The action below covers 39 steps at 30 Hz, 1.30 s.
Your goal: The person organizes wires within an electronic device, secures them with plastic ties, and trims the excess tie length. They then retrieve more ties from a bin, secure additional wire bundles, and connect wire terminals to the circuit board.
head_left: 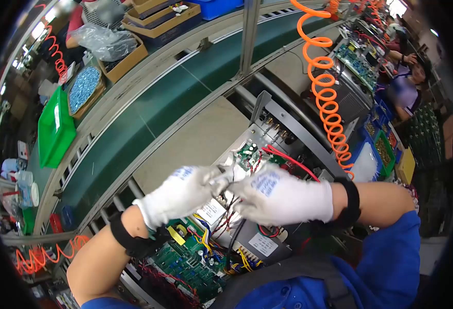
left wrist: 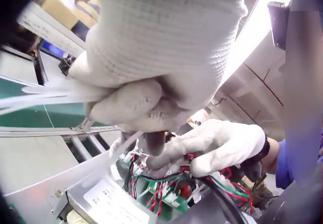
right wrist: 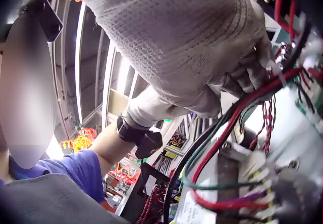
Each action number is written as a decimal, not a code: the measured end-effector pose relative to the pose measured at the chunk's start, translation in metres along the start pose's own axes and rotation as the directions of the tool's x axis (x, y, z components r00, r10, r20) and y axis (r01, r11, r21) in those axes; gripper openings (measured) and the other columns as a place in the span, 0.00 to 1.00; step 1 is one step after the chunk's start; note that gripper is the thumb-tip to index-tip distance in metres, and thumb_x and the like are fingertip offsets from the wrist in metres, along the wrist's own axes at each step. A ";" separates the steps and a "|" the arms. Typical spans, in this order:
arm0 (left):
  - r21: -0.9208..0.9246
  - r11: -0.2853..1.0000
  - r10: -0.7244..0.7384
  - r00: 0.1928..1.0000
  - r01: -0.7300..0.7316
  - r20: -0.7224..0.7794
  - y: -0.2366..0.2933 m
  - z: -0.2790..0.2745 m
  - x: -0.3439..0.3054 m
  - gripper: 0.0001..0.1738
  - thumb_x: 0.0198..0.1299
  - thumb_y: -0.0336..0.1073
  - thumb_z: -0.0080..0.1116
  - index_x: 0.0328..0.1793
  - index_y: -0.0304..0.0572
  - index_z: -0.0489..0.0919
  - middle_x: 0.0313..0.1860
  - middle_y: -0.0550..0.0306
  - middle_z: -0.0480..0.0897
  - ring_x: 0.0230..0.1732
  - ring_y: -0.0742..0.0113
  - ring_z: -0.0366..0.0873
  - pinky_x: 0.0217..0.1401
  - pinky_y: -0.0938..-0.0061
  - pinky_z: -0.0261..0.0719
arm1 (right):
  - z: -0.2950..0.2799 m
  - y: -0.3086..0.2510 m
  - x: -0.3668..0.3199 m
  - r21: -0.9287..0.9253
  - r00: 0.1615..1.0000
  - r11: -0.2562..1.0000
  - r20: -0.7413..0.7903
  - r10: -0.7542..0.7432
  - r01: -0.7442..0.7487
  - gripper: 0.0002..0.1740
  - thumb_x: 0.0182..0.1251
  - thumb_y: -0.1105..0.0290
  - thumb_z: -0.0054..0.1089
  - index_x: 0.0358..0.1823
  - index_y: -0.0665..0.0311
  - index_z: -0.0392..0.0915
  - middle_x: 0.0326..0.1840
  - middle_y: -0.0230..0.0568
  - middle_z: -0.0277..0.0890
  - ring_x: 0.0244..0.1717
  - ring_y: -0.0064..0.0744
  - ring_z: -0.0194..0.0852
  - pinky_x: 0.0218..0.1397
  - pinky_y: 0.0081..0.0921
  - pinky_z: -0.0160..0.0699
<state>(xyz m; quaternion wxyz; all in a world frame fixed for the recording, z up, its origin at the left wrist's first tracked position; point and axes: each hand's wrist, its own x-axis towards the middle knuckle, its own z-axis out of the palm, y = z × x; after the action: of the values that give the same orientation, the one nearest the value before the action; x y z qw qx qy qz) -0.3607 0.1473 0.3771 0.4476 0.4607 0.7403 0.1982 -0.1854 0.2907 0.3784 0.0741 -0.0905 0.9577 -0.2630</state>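
Both hands wear white gloves and meet above an open metal chassis of circuit boards and wires. The left hand [head_left: 182, 193] [left wrist: 156, 42] has curled fingers gripping thin, translucent white strips [left wrist: 55, 97], which stick out sideways. Close beside it, the right hand [head_left: 286, 198] [right wrist: 186, 47] curls its fingers round a bundle of red, black and green wires [right wrist: 237, 114]. A pale tie [right wrist: 278, 74] circles that bundle near the fingertips. Below the hands are a labelled metal box [head_left: 263, 244] and a green circuit board [head_left: 185, 265]. The gloves hide part of the wiring in the head view.
A green conveyor [head_left: 133, 121] runs behind the chassis. An orange coiled hose [head_left: 325, 98] hangs at the right of the head view. Farther off are a green bin [head_left: 56, 129], a cardboard box [head_left: 126, 59], small parts bins [head_left: 383, 149] and a person [head_left: 404, 90].
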 end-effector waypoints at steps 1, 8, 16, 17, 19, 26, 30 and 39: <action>0.049 0.994 0.093 0.995 -0.095 0.048 0.000 0.003 0.004 0.16 0.71 0.45 0.54 0.42 0.38 0.79 0.22 0.63 0.73 0.24 0.76 0.67 0.28 0.73 0.69 | 0.009 -0.008 -0.003 0.176 0.997 0.982 -0.017 0.072 -0.068 0.20 0.63 0.62 0.55 0.53 0.66 0.75 0.25 0.41 0.77 0.32 0.48 0.80 0.46 0.43 0.74; 0.191 0.854 0.440 0.868 -0.484 0.232 -0.018 0.008 -0.018 0.10 0.65 0.35 0.53 0.50 0.43 0.78 0.38 0.48 0.82 0.35 0.52 0.81 0.41 0.64 0.79 | 0.015 -0.017 -0.031 0.135 0.807 0.984 -0.564 0.173 -0.116 0.15 0.62 0.67 0.57 0.49 0.65 0.76 0.41 0.46 0.78 0.44 0.49 0.78 0.50 0.43 0.75; 0.361 0.817 0.450 0.889 -0.450 0.087 0.000 0.016 -0.050 0.09 0.58 0.31 0.54 0.44 0.48 0.79 0.52 0.48 0.82 0.40 0.49 0.83 0.40 0.64 0.83 | 0.027 0.000 -0.009 0.109 0.977 0.972 0.060 0.203 -0.209 0.17 0.69 0.62 0.51 0.53 0.60 0.79 0.40 0.42 0.83 0.48 0.45 0.79 0.64 0.44 0.65; 0.350 0.854 0.412 0.911 -0.384 -0.006 0.006 0.013 -0.049 0.07 0.60 0.32 0.54 0.44 0.46 0.79 0.51 0.47 0.83 0.40 0.48 0.83 0.39 0.64 0.83 | 0.026 -0.002 -0.010 0.184 0.983 0.967 -0.002 0.182 -0.179 0.17 0.69 0.62 0.51 0.53 0.59 0.80 0.40 0.41 0.83 0.48 0.43 0.79 0.66 0.46 0.64; 0.227 0.889 0.424 0.901 -0.397 -0.086 0.000 0.016 -0.028 0.07 0.68 0.33 0.50 0.40 0.40 0.77 0.45 0.47 0.83 0.33 0.51 0.81 0.36 0.63 0.78 | 0.024 -0.003 -0.014 0.249 0.990 0.958 0.020 0.141 -0.142 0.17 0.69 0.61 0.51 0.53 0.60 0.80 0.42 0.42 0.83 0.49 0.39 0.79 0.68 0.51 0.59; 0.126 0.892 0.410 0.894 -0.434 0.179 -0.016 0.035 -0.030 0.07 0.61 0.32 0.54 0.44 0.45 0.78 0.39 0.49 0.83 0.38 0.50 0.83 0.40 0.60 0.80 | 0.009 -0.002 -0.020 0.168 0.987 0.977 -0.071 0.145 -0.132 0.13 0.65 0.61 0.56 0.46 0.58 0.80 0.33 0.38 0.80 0.47 0.38 0.79 0.67 0.50 0.58; 0.221 0.875 0.370 0.890 -0.430 0.265 -0.016 0.030 -0.043 0.13 0.57 0.29 0.54 0.49 0.47 0.80 0.53 0.52 0.83 0.48 0.52 0.82 0.50 0.64 0.81 | 0.028 0.000 -0.017 0.174 0.986 0.971 -0.010 0.168 -0.164 0.11 0.66 0.59 0.56 0.40 0.57 0.82 0.34 0.38 0.81 0.45 0.38 0.79 0.67 0.51 0.59; 0.242 0.832 0.542 0.823 -0.499 -0.169 -0.010 -0.010 -0.001 0.09 0.64 0.29 0.57 0.48 0.38 0.82 0.44 0.43 0.83 0.40 0.49 0.82 0.45 0.65 0.80 | -0.004 0.003 -0.023 0.173 0.742 0.971 -0.626 0.239 -0.166 0.11 0.66 0.66 0.55 0.45 0.62 0.81 0.38 0.42 0.81 0.41 0.43 0.80 0.47 0.38 0.75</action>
<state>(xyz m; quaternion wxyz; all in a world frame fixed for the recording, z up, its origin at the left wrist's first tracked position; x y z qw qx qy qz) -0.3742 0.1429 0.3758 0.2420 0.6596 0.6476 0.2948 -0.1638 0.3002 0.3828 -0.2254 0.1138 0.9136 -0.3187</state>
